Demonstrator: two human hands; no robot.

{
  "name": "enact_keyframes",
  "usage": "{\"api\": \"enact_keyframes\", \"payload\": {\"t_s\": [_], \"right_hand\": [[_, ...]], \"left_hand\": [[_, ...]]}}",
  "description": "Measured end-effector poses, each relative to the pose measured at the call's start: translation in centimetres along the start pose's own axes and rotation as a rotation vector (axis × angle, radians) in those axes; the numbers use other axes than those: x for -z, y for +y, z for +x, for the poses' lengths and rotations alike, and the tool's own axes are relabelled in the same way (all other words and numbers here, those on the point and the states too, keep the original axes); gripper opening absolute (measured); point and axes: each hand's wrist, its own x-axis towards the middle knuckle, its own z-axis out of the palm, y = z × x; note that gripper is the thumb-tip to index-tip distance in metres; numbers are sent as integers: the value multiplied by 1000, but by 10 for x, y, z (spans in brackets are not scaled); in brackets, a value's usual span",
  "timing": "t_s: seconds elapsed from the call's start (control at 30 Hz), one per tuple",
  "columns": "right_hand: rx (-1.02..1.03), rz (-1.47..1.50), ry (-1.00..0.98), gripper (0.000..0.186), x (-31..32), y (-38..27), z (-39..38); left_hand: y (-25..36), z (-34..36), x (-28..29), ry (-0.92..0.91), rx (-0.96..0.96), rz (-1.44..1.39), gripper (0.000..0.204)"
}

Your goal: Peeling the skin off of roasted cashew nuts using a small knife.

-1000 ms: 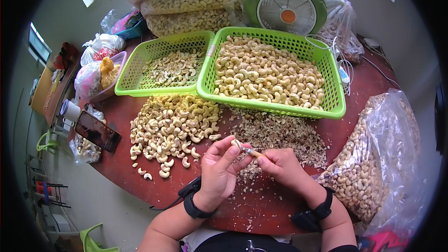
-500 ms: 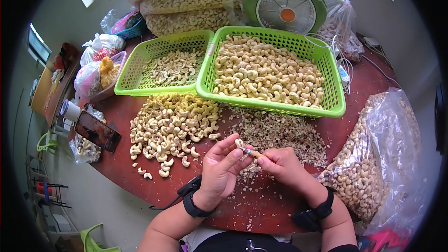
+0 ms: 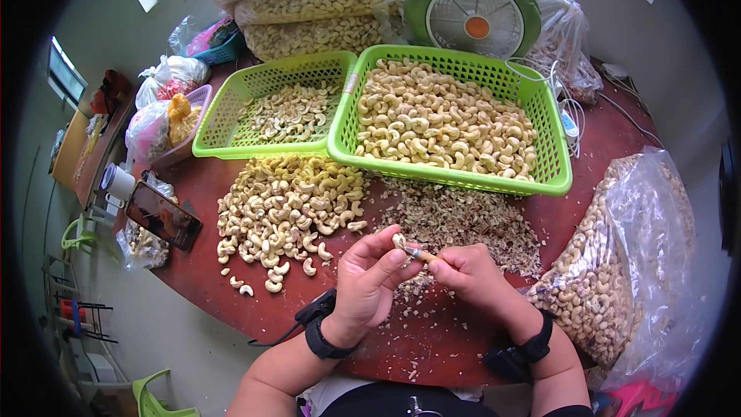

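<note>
1. White mug at the left of the frame, beside a dark phone; its glossy screen is too unclear to read.
2. Light green basket, left of upper centre, with open mesh walls, holding a thin layer of pale nut pieces.
3. Loose pile of cashews, left of centre on the red table, just in front of that basket.
4. Left hand, near the centre: thumb and fingertips pinch a single cashew narrowly. The nut sits at the very tips, its upper end standing clear of them.
5. Small knife, right of that nut: metal blade, light brown handle. The blade points left at the nut; whether it touches is too small to tell.
6. Bright green basket, upper centre, full of cashews. A small pale label sits at its left corner, its print too small to read.
7. Right hand, just right of centre, fingers closed around the knife handle, below a heap of husk flakes.
8. Green animal-shaped fan, top right of centre.
9. Clear plastic bag, at the right, bulging with cashews.
</note>
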Motion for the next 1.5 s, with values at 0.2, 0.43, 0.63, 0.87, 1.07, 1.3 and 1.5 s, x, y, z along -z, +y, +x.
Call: {"api": "enact_keyframes", "payload": {"t_s": [0.2, 0.43, 0.63, 0.87, 1.07, 1.3, 1.5], "right_hand": [[6, -4, 8, 35, 1, 0, 0], [-19, -9, -3, 35, 1, 0, 1], [-1, -13, -20, 34, 0, 2, 1], [-13, -4, -19, 35, 3, 0, 0], [-8, 7, 10, 37, 4, 5, 1], [-21, -1, 25, 35, 4, 7, 1], [-12, -27, 2, 34, 4, 1, 1]], "left_hand": [[-4, -2, 0, 10, -36, 41, 28], [-1, 1, -4, 30, -11, -21, 28], [3, 1, -3, 37, 37, -7, 21], [-1, 0, 0, -4, 4, 12, 21], [-2, 2, 0, -9, 31, -73, 22], [4, 3, -2, 40, 66, -41, 20], [4, 3, 0, 49, 9, -39, 20]]}}
